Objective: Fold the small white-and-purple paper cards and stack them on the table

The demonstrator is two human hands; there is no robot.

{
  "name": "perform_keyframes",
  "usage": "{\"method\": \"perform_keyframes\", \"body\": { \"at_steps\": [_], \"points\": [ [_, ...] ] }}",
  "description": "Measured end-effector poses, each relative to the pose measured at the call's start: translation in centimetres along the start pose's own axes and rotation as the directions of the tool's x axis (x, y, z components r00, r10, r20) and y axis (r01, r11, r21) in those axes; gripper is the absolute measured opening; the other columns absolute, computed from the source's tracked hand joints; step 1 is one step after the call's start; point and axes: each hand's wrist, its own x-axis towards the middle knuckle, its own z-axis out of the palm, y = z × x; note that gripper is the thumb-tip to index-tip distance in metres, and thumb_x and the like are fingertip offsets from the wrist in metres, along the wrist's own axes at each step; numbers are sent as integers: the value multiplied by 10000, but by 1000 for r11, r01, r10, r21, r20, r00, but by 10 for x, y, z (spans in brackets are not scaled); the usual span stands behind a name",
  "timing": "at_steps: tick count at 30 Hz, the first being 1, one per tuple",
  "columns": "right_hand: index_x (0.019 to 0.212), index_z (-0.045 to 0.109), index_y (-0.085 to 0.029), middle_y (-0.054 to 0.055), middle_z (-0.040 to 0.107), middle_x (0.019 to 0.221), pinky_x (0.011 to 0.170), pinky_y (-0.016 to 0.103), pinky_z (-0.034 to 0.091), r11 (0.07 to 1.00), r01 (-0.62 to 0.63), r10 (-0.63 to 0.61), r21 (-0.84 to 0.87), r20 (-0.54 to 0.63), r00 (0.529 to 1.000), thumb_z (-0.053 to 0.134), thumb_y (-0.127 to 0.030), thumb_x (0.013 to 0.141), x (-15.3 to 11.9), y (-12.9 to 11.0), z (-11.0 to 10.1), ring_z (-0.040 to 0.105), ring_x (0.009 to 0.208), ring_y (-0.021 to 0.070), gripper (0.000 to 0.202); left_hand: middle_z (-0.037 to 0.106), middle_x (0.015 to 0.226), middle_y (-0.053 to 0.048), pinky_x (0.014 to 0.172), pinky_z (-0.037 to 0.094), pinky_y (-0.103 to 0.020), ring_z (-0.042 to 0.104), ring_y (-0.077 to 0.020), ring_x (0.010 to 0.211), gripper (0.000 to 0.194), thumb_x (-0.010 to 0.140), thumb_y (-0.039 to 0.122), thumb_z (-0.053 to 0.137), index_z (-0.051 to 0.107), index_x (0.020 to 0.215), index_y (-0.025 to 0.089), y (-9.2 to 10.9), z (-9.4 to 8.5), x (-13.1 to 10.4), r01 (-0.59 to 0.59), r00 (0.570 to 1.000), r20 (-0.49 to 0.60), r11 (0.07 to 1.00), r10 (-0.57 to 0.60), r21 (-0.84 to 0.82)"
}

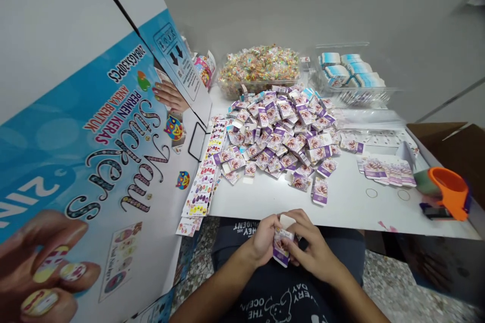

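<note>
A small purple-and-white printed box (281,250) is held over my lap, just off the table's front edge, its white top flap raised. My left hand (264,240) grips it along one side with curled fingers. On the other side my right hand (308,245) closes round it, thumb pressed on the printed face and fingers behind the flap. Whether anything lies inside the box cannot be seen. Beyond my hands, a large heap of similar small boxes (280,131) covers the middle of the white table (242,204). A single box (320,192) lies close to the front.
Behind the heap stand a clear tub of wrapped candies (261,68) and a clear tray of blue-white card stacks (354,70). Nail sticker strips (202,181) lie left, beside a large printed carton (125,126). At right are flat box blanks (386,170) and an orange tape dispenser (450,189).
</note>
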Motion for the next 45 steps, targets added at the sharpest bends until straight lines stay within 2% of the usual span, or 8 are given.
{"method": "perform_keyframes", "body": {
  "at_steps": [4, 8, 11, 15, 27, 32, 42, 45],
  "points": [
    [885, 679, -203, 57, 703, 914, 765, 308, 558, 992, -94, 114, 85, -275, 955, 597, -283, 966, -1, 13, 8, 663, 852, 191, 140, 677, 813, -54, 754, 479, -265, 616, -174, 776, 325, 737, 404, 741, 696, 901, 127, -4, 13, 0, -219, 975, -42, 976, 218, -14],
    [1264, 660, -204, 96, 732, 1153, 848, 350, 580, 979, -198, 198, 54, -513, 835, 660, -331, 933, -7, 29, 14, 703, 998, 230, 355, 696, 998, -65, 910, 444, -278, 610, -184, 942, 388, 785, 386, 816, 697, 1074, 157, -13, 21, 3, -415, 898, -63, 886, 436, 207],
    [1266, 690, -230, 102, 724, 1188, 917, 415, 563, 993, -120, 112, 13, -476, 873, 618, -296, 956, -5, 29, 6, 670, 1095, 250, 325, 696, 1002, -80, 930, 450, -310, 607, -200, 948, 395, 889, 501, 700, 700, 1059, 145, -12, 20, 3, -465, 858, 2, 774, 514, 430],
    [1135, 764, -263, 106, 736, 1163, 922, 497, 532, 998, 19, -45, -62, -444, 895, 594, -259, 959, 3, 20, -8, 645, 1088, 281, 245, 641, 756, -39, 700, 509, -313, 611, -178, 677, 540, 868, 651, 636, 662, 1018, 132, -4, 19, 0, -393, 909, 64, 795, 412, 462],
    [915, 765, -200, 43, 709, 821, 499, 296, 527, 833, -273, 445, 481, -289, 848, 753, -399, 852, 12, 9, -26, 596, 539, 138, 208, 591, 783, -21, 661, 427, -259, 541, -130, 653, 458, 979, 575, 507, 624, 1043, 137, 10, 27, -5, -409, 906, 198, 657, 374, 633],
    [906, 771, -195, 44, 710, 761, 471, 280, 526, 800, -293, 512, 523, -340, 789, 751, -418, 850, 9, 9, -21, 593, 556, 148, 231, 606, 822, -34, 667, 441, -263, 556, -138, 674, 465, 968, 574, 530, 631, 1070, 132, 12, 28, -7, -392, 918, 228, 672, 323, 627],
    [1201, 758, -280, 97, 766, 1078, 804, 454, 578, 996, -81, 93, 46, -398, 913, 643, -285, 942, 2, 2, -15, 674, 914, 249, 284, 578, 701, -5, 615, 428, -259, 541, -137, 614, 517, 967, 592, 518, 621, 1170, 129, 12, 23, -7, -402, 916, 228, 730, 332, 553],
    [1128, 782, -278, 94, 748, 1166, 896, 466, 555, 995, -96, 89, 0, -369, 925, 668, -313, 927, 3, 6, -16, 665, 1049, 269, 234, 587, 730, 16, 552, 418, -248, 554, -123, 550, 539, 949, 592, 545, 498, 1269, 161, 5, 21, -1, -382, 922, 147, 770, 359, 511]
  ]
}}
